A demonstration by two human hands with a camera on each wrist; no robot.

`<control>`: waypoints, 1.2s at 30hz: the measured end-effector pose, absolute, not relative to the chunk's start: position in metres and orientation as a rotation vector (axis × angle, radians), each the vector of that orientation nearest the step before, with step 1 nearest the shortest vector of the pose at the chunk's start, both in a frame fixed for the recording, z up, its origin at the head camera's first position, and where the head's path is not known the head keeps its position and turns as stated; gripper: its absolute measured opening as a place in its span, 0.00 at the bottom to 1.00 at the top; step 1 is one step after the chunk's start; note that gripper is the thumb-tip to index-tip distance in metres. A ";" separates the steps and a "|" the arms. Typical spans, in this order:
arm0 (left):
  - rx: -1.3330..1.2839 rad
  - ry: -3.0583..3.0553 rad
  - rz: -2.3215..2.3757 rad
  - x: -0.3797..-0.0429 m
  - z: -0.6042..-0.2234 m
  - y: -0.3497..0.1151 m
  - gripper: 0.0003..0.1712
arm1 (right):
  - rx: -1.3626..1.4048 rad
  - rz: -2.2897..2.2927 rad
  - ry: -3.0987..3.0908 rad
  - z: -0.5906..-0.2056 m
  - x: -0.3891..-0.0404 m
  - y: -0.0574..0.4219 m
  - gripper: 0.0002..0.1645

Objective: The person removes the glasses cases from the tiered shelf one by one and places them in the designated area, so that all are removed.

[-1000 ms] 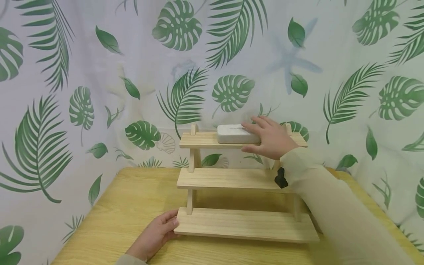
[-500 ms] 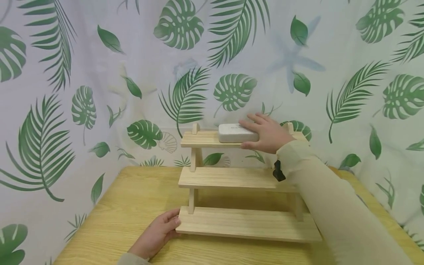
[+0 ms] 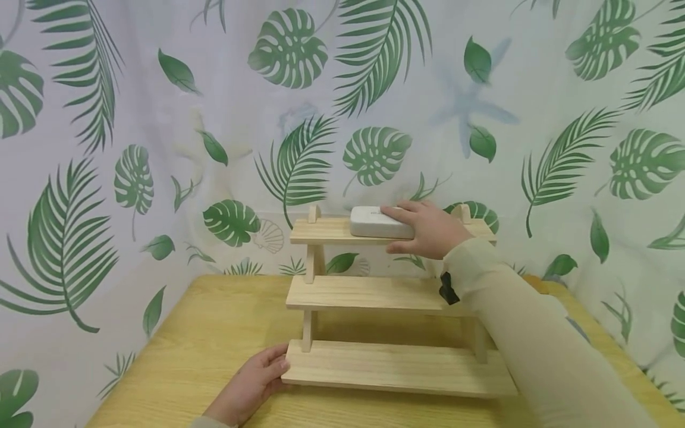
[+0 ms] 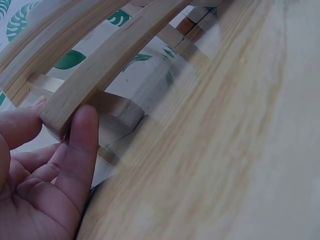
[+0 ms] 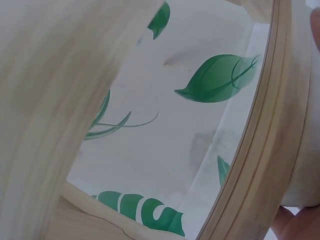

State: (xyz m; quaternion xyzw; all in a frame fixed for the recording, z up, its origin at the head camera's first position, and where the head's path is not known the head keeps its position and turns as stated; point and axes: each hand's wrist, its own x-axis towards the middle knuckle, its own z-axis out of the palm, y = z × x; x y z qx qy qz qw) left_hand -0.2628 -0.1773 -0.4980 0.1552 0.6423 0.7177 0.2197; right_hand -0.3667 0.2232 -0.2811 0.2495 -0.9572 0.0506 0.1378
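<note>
A three-tier wooden display stand [image 3: 398, 367] stands on the table. On its top shelf lies a white, rounded box [image 3: 380, 224] with small grey lettering on the lid. My right hand [image 3: 428, 229] rests over the box's right end, fingers extended across the lid and thumb low at the front by the shelf edge, hiding that end. In the right wrist view, part of the box [image 5: 306, 175] shows beyond the shelf edge. My left hand [image 3: 251, 380] pinches the left end of the bottom shelf; in the left wrist view, its thumb and fingers meet the shelf end [image 4: 62, 107] from opposite sides.
The yellowish wood-grain table [image 3: 214, 321] extends around the stand. Behind it hangs a white cloth [image 3: 225, 107] printed with green leaves. A small orange-brown patch [image 3: 537, 284] shows at the table's far right edge, partly behind the right sleeve [image 3: 535, 345].
My right hand has slid slightly left over the box, its fingers now closer together. Box and stand keep their places, and my left hand still holds the bottom shelf's end.
</note>
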 end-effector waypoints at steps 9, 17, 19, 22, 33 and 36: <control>0.445 1.767 1.989 -0.264 -0.500 -0.177 0.37 | 0.703 0.150 -2.685 -0.287 -0.358 0.224 0.49; 0.435 1.783 1.992 -0.265 -0.500 -0.179 0.38 | 0.753 0.148 -2.647 -0.284 -0.348 0.224 0.46; 0.429 1.784 1.993 -0.265 -0.500 -0.179 0.38 | 0.755 0.144 -2.649 -0.284 -0.346 0.224 0.46; 0.420 1.789 1.992 -0.264 -0.499 -0.179 0.38 | 0.747 0.139 -2.654 -0.284 -0.344 0.224 0.46; 0.401 1.791 1.991 -0.262 -0.496 -0.177 0.38 | 0.792 0.190 -2.634 -0.289 -0.342 0.229 0.45; 0.398 1.782 1.993 -0.262 -0.497 -0.177 0.38 | 0.798 0.192 -2.626 -0.289 -0.341 0.231 0.45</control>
